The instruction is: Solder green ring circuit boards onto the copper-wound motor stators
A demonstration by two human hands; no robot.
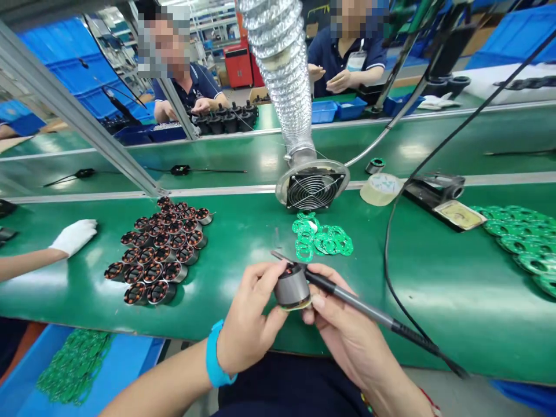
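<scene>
My left hand (252,318), with a blue band at the wrist, is closed around a motor stator (292,288), a grey metal ring with dark insides. A thin board edge shows under the stator, tilted toward me. My right hand (347,330) holds a soldering iron (360,303), whose tip points left over the stator's top. Fingers of that same hand also touch the stator's right side and underside. Just beyond both hands lie several loose green ring-shaped circuit boards (332,240). Rows of similar stators (163,238) with copper windings stand to the left.
A fume extractor fan (313,191) hangs on a foil duct ahead. Behind it are a solder wire roll (381,189) and an iron stand (434,194). More boards (523,246) lie right. A co-worker's gloved hand (76,236) rests left. A black cable (388,255) crosses the bench.
</scene>
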